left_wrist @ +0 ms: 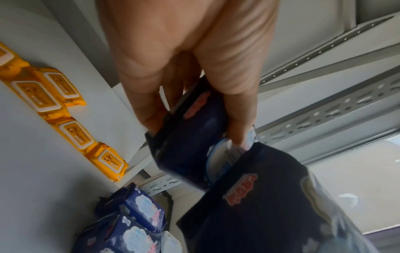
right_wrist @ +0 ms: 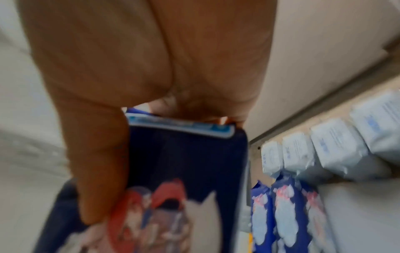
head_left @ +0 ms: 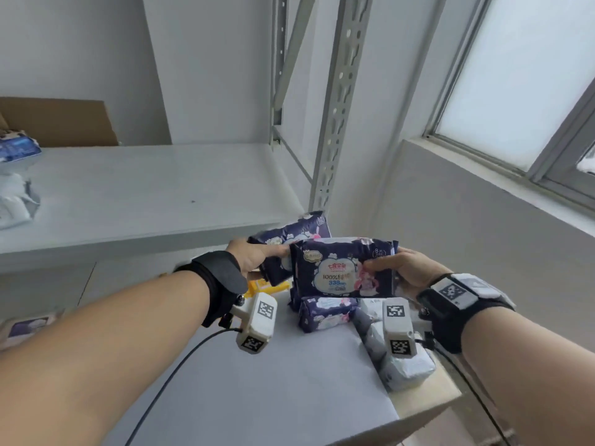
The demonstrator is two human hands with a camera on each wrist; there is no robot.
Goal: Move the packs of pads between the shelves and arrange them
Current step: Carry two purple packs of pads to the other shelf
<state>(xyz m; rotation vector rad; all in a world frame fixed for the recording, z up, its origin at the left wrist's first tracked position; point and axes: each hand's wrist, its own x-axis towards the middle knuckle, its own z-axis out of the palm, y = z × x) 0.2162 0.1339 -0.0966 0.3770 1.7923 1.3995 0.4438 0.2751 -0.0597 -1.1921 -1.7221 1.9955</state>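
Navy pack (head_left: pixel 341 268) gripped in each hand (head_left: pixel 401 268).

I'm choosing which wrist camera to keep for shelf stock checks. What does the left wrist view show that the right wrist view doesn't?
Only the left wrist view shows the orange wipes packs and the perforated shelf upright. Only the right wrist view shows the row of white packs. Both show a hand gripping a dark navy pack, left hand and right hand, plus blue packs on the shelf.
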